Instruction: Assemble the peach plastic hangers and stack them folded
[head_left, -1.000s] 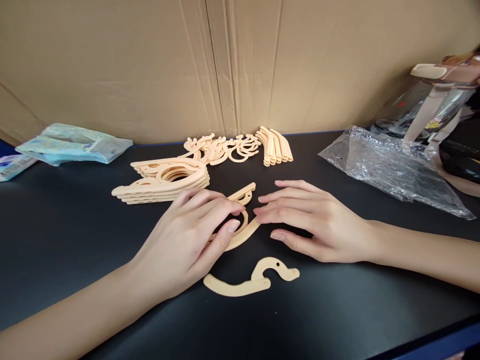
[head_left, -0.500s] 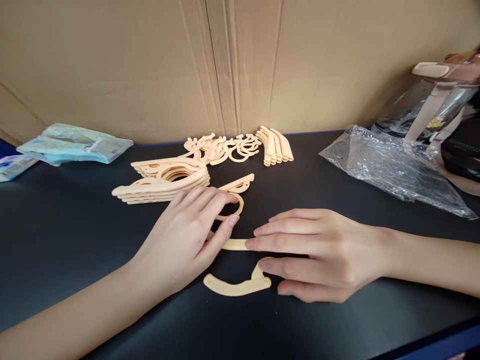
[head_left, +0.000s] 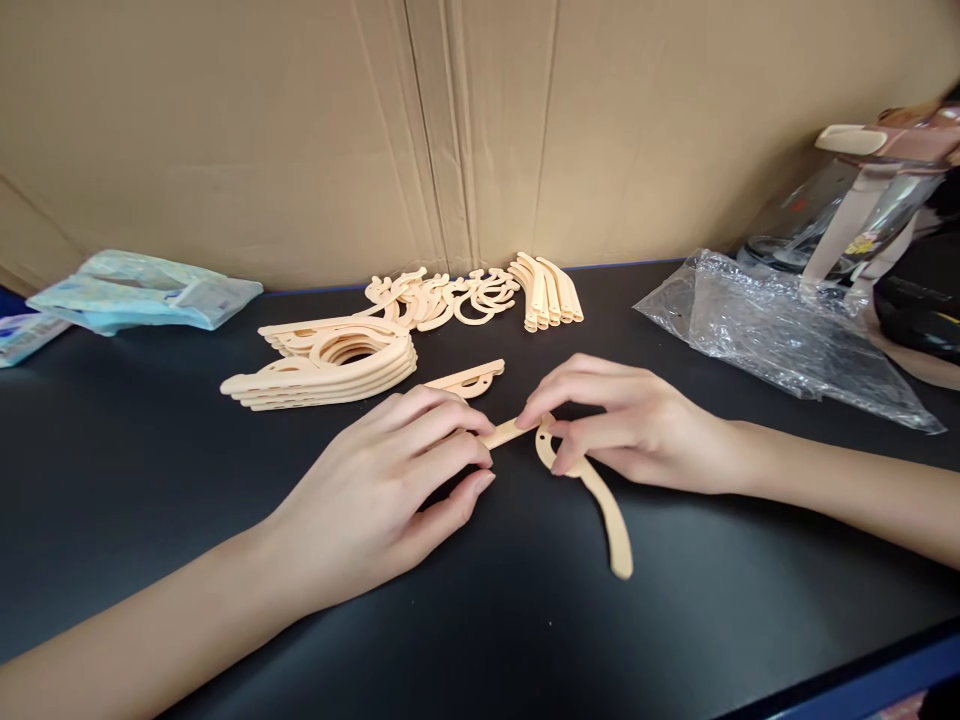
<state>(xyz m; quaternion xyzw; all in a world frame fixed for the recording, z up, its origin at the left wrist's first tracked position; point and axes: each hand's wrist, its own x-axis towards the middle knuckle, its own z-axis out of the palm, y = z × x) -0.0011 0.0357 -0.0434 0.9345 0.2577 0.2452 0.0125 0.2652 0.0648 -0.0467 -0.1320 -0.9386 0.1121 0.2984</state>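
Note:
My left hand (head_left: 420, 475) rests over a beige plastic hanger part, curled fingers pressing on its flat bar (head_left: 506, 433); the palm and fingers hide most of that part. My right hand (head_left: 619, 420) pinches the rounded, holed end of a curved beige hanger arm (head_left: 611, 520), its tail pointing toward me. The index finger of this hand also touches the bar's right end. Whether the arm and bar are joined there I cannot tell. Just beyond my left fingers lies another straight piece with a looped edge (head_left: 480, 380).
A stack of hanger bodies (head_left: 322, 375) sits behind my left hand. Farther back are a pile of small hooks (head_left: 442, 300) and a row of curved arms (head_left: 547, 290) against the cardboard (head_left: 300, 150). Clear plastic film (head_left: 772, 330) and a bottle (head_left: 862, 200) stand right, a blue packet (head_left: 142, 290) left.
My right hand has lifted the curved arm from the near tabletop and swung it to the bar's right end. The bar has tilted and shifted away from me; my left fingers moved onto it.

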